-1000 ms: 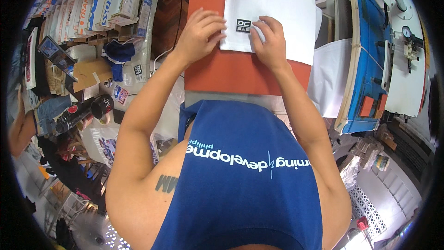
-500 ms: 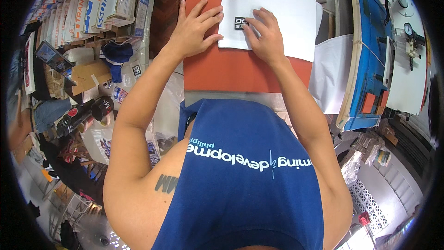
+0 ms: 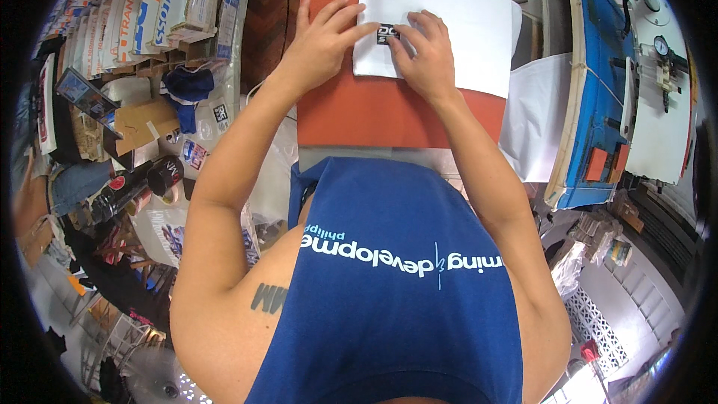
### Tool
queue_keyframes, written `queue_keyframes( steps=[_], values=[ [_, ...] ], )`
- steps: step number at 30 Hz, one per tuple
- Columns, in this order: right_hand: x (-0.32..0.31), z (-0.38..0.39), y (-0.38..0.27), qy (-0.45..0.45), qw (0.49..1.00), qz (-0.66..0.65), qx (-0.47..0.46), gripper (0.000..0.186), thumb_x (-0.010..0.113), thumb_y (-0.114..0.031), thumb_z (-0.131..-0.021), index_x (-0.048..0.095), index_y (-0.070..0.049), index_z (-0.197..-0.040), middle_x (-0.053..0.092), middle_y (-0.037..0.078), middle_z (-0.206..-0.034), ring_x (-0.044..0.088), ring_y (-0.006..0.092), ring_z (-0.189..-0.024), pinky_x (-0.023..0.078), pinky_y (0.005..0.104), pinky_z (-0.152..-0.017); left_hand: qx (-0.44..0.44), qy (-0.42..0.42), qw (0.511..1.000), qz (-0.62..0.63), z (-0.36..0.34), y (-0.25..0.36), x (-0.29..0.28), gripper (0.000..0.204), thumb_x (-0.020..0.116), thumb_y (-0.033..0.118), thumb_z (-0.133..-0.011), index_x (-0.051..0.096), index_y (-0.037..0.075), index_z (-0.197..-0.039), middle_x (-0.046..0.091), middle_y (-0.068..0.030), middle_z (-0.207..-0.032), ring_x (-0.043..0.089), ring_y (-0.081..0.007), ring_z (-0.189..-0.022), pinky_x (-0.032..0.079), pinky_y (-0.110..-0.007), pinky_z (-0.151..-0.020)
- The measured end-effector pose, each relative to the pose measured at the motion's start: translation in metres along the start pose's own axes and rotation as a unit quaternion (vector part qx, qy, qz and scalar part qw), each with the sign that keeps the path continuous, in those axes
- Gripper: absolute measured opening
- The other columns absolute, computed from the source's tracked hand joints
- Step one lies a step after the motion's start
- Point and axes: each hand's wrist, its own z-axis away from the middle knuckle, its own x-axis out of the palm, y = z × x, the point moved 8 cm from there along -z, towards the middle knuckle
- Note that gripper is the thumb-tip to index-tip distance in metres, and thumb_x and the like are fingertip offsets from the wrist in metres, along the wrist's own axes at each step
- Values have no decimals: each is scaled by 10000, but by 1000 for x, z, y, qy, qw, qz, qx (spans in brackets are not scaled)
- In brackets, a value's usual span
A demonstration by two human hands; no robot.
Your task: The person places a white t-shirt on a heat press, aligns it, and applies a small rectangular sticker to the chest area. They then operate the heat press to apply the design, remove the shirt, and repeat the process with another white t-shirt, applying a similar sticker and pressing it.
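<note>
A small black square label [image 3: 384, 34] with white lettering lies on a folded white cloth [image 3: 464, 52], near its lower left corner. The cloth rests on a red-orange flat board [image 3: 396, 116]. My right hand [image 3: 428, 56] has its thumb and index finger closed on the label's right side, covering part of it; the other fingers curl above. My left hand [image 3: 323, 43] lies over the cloth's left edge with fingers apart. Its index fingertip reaches the label's upper left corner, and its thumb is mostly hidden.
On the left are a rack of cardboard boxes [image 3: 153, 11], a dark blue cloth [image 3: 187, 90] and a black cup [image 3: 164, 174]. To the right, more white fabric [image 3: 538, 116] hangs beside a blue panel [image 3: 594, 97]. A pressure gauge [image 3: 660, 46] sits farther right.
My left hand has shifted right and its index finger now reaches the label. The label has moved slightly left and up, with my right fingers still at its right side.
</note>
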Motion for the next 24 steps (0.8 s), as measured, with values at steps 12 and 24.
queue_keyframes(
  steps=[12, 24],
  values=[
    [2, 3, 6, 6, 1000, -20, 1, 224, 778, -171, -783, 751, -79, -986, 648, 165, -1152, 565, 392, -1169, 471, 478, -994, 5, 3, 1000, -10, 4, 3, 6, 515, 572, -30, -850, 688, 290, -1236, 549, -30, -1419, 446, -226, -1383, 191, -685, -1145],
    [3, 4, 7, -2, 1000, -23, 9, 216, 775, -162, -799, 767, -114, -1010, 650, 140, -1193, 549, 374, -1220, 460, 471, -1022, 1, 6, 1000, -9, 4, 3, 6, 465, 580, 6, -864, 698, 277, -1223, 562, -38, -1412, 466, -235, -1368, 229, -660, -1141]
  ],
)
